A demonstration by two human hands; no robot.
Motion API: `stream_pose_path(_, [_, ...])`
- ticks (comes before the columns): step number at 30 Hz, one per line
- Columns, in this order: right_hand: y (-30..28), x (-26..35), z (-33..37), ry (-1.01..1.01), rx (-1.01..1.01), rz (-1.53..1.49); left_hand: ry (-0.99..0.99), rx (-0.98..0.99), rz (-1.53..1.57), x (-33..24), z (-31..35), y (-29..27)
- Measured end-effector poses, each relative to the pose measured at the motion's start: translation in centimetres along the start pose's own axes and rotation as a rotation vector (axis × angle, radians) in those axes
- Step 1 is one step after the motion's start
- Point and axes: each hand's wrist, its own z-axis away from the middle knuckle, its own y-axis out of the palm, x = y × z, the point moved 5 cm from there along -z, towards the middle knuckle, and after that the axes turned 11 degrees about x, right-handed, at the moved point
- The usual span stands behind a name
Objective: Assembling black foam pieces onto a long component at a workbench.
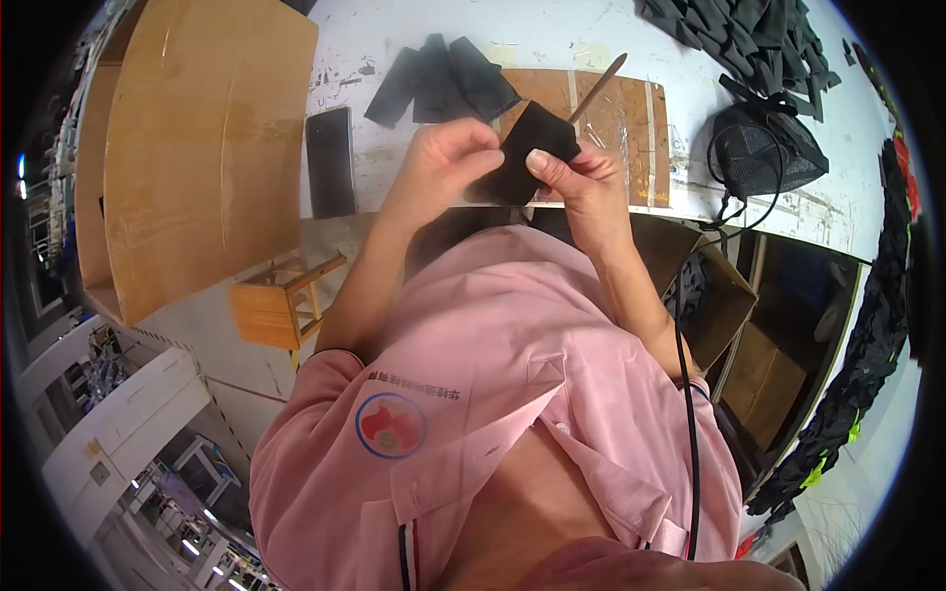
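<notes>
A small black fabric piece (pixel 532 138) is held up over the near edge of the white table. My right hand (pixel 589 185) grips its right side, with the thumb pressed flat on top. At the left edge of the fabric, my left hand (pixel 443 163) is closed, thumb and forefinger tips against it. Behind the fabric a thin brown pointed stick (pixel 599 87) slants up to the right; its lower end is hidden, so I cannot tell whether my right hand touches it. Beyond my left hand several dark fabric pieces (pixel 434 84) lie flat on the table.
A brown board (pixel 645 138) with tape strips lies under my hands. A black phone-like slab (pixel 330 163) is at left, beside a large cardboard box (pixel 212 128). A black mesh pouch (pixel 764 153) with a cord and a dark fabric heap (pixel 744 39) are at right. A wooden stool (pixel 264 310) stands below.
</notes>
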Motion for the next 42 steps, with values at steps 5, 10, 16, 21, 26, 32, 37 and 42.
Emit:
stream_pose_path(5, [-0.2,3.2,1.1,-0.441,-0.244,0.813,0.137,-0.423,-0.156,-0.7,0.6,1.9])
stream_pose_path(10, [-0.5,3.5,1.7,-0.498,-0.28,0.876,-0.024,-0.35,0.166,-1.9,0.9,3.4])
stream_pose_path(16, [-0.6,3.5,1.9,-0.622,-0.234,1.021,-0.181,-0.268,0.267,-1.5,0.5,3.6])
stream_pose_path(21, [-1.3,3.7,2.3,-0.61,-0.252,1.056,-0.157,-0.24,0.328,-1.3,0.4,3.8])
stream_pose_path(26, [-0.6,4.4,2.4,-0.321,-0.03,0.883,-0.019,-0.239,0.032,-1.2,-0.2,3.7])
stream_pose_path(32, [-0.8,4.9,2.5,-0.408,-0.013,0.821,0.128,-0.156,-0.372,-3.1,-0.2,5.3])
stream_pose_path(37, [-0.6,5.0,2.2,-0.442,-0.065,1.075,0.264,-0.339,-0.827,-2.9,0.0,5.9])
stream_pose_path(42, [0.0,3.4,2.0,-0.525,-0.142,1.424,0.243,-0.469,-0.521,-0.4,0.0,5.2])
